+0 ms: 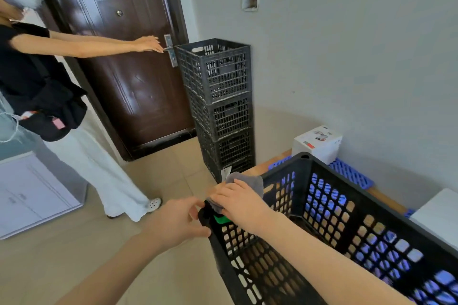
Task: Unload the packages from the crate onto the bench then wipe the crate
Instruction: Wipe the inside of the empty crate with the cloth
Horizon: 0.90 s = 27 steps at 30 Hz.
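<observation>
On slotted plastic crate point(304, 176), grey cloth point(250, 181)

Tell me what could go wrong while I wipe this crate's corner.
The crate seems to hang past the bench edge, steadied by your left hand at its corner; a slip could drop it.
Hard wiping with the cloth under your right hand may shove the crate into the white box behind it.
Swinging it could hit the stack of crates or the other person nearby.
</observation>
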{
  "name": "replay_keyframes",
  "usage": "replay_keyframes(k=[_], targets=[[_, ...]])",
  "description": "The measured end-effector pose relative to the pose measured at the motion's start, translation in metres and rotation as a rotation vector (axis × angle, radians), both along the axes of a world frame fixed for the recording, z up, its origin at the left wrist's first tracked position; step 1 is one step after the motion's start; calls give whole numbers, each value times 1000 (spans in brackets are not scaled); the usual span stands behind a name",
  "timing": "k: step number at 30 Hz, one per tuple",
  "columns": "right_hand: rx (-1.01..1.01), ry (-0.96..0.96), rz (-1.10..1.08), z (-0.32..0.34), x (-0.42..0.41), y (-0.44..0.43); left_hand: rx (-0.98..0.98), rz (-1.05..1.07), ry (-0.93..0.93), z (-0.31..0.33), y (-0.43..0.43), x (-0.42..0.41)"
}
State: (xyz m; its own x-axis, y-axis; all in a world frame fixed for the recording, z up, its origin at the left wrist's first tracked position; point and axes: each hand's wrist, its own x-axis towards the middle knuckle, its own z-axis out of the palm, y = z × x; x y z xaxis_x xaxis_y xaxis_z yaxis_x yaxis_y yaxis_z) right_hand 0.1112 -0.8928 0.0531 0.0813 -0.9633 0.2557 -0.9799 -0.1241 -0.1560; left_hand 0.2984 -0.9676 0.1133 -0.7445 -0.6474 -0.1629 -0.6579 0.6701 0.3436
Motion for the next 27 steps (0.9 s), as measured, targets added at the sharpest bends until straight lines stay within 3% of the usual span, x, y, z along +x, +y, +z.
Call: replay_keyframes(k=[6,14,16,24,27], targets=[[29,-25,44,5,-21,6,-80,-48,-11,6,12,-6],[76,126,-51,21,-84,27,-87,-41,-138,16,15,-19],[87,89,-90,24,-96,29,-76,-20,-145,17,16,-22],[68,-42,-37,24,-46,10,-65,9,-185,20,14,-30],[14,44,32,10,-20,0,-87,-23,-239,26,12,-34]])
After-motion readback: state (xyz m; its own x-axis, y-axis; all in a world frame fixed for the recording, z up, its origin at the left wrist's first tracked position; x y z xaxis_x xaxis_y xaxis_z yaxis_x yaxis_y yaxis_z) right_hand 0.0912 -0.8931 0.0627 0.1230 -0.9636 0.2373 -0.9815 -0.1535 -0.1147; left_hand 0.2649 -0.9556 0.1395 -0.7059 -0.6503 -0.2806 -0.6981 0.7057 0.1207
